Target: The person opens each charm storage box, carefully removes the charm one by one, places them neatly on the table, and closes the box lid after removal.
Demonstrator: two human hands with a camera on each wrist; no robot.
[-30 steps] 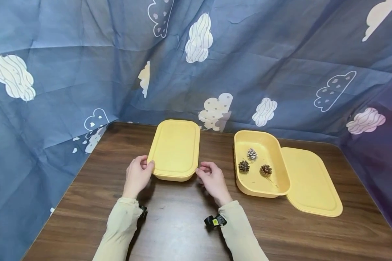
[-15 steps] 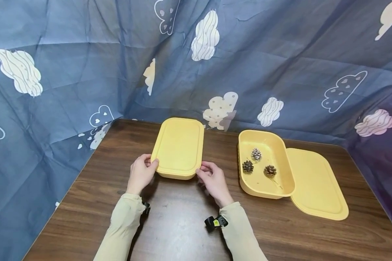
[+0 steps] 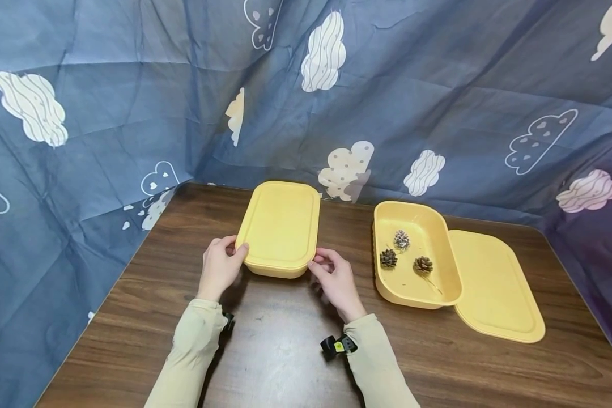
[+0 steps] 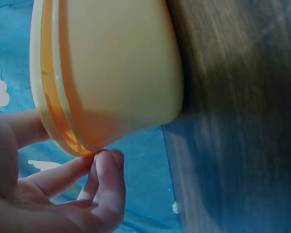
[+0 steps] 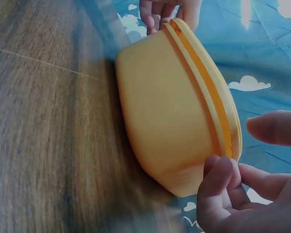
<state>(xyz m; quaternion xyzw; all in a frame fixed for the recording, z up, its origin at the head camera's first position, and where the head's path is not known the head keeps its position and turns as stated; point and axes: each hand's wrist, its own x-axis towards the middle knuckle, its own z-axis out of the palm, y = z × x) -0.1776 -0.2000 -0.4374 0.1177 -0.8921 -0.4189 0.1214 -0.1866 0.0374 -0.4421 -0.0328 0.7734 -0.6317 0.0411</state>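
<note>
A lidded yellow container stands on the table at centre left in the head view. Its yellow lid lies over the top, and a narrow gap runs along the near edge in both wrist views. At the near left corner, my left hand pinches the lid, thumb on top and fingers under the rim. My right hand is at the near right corner with curled fingers beneath the lid's edge. In the right wrist view its thumb appears slightly apart from the lid's top. Contents are hidden.
To the right, an uncovered yellow container holds three pine cones. Its side overlaps a second yellow lid lying flat on the wooden table. A blue cloud-patterned cloth hangs behind the table.
The head view has shifted slightly, so the containers appear a little farther right. Both hands stay at the lid's near corners, with little visible movement.
</note>
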